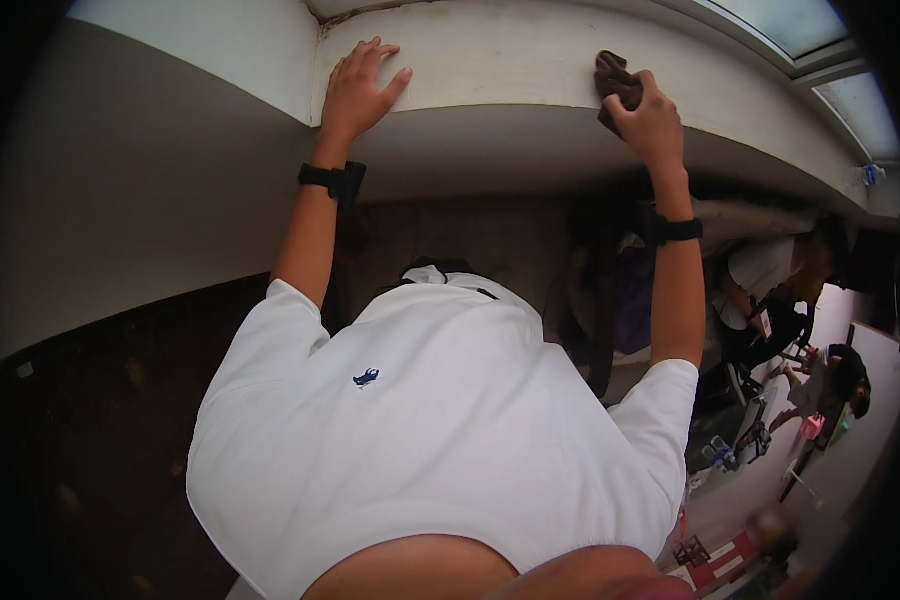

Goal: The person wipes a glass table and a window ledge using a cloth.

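A long white window sill [495,64] runs across the top of the view. Flat on its left end rests my left hand [360,86], fingers apart and nothing in it, close to the wall corner. Farther right, my right hand [649,120] grips a crumpled dark brown cloth [616,82]. The cloth lies on the sill and partly hangs over its front edge. Part of it is hidden behind my fingers. Each wrist wears a black strap; the left one carries a small black box [351,184].
Framed window panes [780,26] rise behind the sill at upper right. A plastic bottle [866,176] stands near the sill's far right end. Two people sit at the right, one in a light shirt [761,266], near a glass table [754,412] with bottles. A wall [142,187] borders the left.
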The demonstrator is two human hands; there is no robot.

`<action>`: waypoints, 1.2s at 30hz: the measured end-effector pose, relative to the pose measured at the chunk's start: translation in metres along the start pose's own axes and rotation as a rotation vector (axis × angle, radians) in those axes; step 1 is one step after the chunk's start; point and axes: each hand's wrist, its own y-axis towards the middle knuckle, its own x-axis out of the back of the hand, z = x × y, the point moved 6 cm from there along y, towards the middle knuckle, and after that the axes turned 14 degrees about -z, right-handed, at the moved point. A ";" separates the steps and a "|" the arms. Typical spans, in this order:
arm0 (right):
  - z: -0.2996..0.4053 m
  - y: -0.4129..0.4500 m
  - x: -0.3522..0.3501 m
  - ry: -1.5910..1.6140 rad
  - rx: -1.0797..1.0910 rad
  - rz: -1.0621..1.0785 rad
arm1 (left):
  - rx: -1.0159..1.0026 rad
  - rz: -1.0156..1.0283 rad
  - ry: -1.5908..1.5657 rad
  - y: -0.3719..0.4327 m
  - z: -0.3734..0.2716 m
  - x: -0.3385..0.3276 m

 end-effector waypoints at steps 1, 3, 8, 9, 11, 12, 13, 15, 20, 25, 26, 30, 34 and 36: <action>-0.014 0.010 0.002 -0.037 -0.093 0.046 | 0.001 0.005 0.001 -0.001 0.000 0.000; -0.035 0.029 0.005 -0.188 -0.190 0.071 | 0.002 0.004 0.008 -0.002 0.001 -0.002; -0.044 0.055 -0.012 -0.248 -0.292 0.083 | 0.012 0.013 0.016 -0.004 -0.004 -0.001; -0.029 0.056 -0.020 -0.216 -0.242 0.088 | 0.014 0.006 0.022 -0.004 -0.005 0.001; 0.008 0.052 -0.038 -0.122 -0.166 0.132 | 0.010 0.004 0.018 -0.004 -0.004 0.004; 0.031 0.047 -0.047 -0.061 -0.139 0.172 | 0.012 -0.002 0.031 -0.004 -0.004 0.005; 0.054 0.042 -0.055 -0.005 -0.105 0.166 | 0.012 -0.003 0.044 -0.004 -0.005 0.005; 0.099 0.030 -0.065 0.096 -0.065 0.172 | 0.009 -0.001 0.006 -0.002 -0.010 0.006; 0.166 -0.011 -0.072 0.068 0.111 -0.008 | -0.051 0.049 -0.068 -0.001 -0.024 -0.001; 0.163 -0.050 -0.053 0.201 -0.084 -0.197 | -0.069 0.143 -0.058 -0.001 -0.014 0.003; 0.159 -0.062 -0.047 0.206 -0.111 -0.224 | -0.060 0.146 -0.058 -0.001 -0.015 0.003; 0.152 -0.130 -0.038 0.219 -0.300 -0.099 | -0.056 0.160 -0.036 -0.005 -0.005 -0.001; 0.128 -0.227 -0.039 0.221 -0.542 -0.022 | -0.101 0.155 -0.071 -0.005 -0.008 -0.002; 0.122 -0.283 -0.043 0.314 -0.783 0.080 | -0.128 0.141 -0.072 -0.001 -0.009 0.000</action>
